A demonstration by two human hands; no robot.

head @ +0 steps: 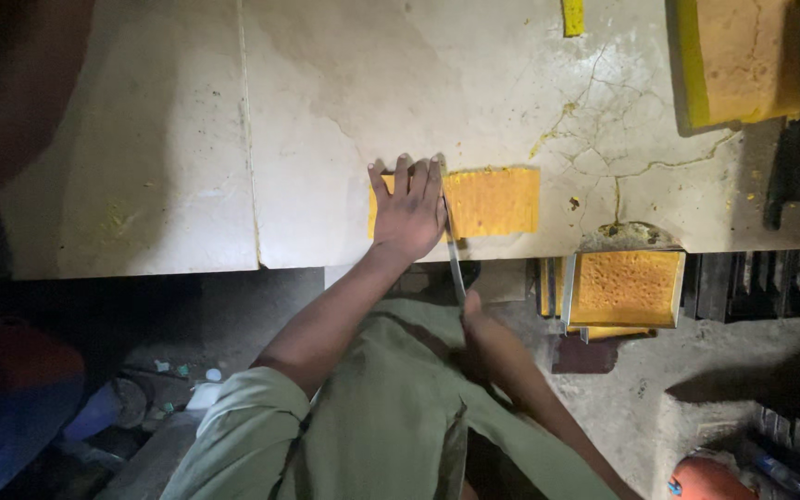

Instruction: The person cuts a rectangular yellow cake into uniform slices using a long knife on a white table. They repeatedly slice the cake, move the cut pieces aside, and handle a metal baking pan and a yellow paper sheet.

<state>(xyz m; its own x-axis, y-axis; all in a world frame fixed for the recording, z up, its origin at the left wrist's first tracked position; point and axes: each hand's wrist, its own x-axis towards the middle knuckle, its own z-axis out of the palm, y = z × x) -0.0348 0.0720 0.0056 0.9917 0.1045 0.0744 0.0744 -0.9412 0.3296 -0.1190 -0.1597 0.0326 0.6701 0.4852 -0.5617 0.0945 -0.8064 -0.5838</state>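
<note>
Bright centre, dark, perhaps blurred edges

I log a pale stone worktop [326,111], one straight seam running front to back on its left part and branching cracks with yellow crumbs on its right part. A large yellow-rimmed block [738,60] sits at the top right corner, partly cut off by the frame. A small yellow strip [572,16] lies at the top edge. Just below the worktop's front edge I see a metal tray [624,288] filled with a porous orange-yellow slab. Dark ridged racks [761,282] stand right of the tray. A blurred dark shape [11,102] covers the upper left. Orange rounded object [710,479], bottom right, too blurred to identify.
</note>
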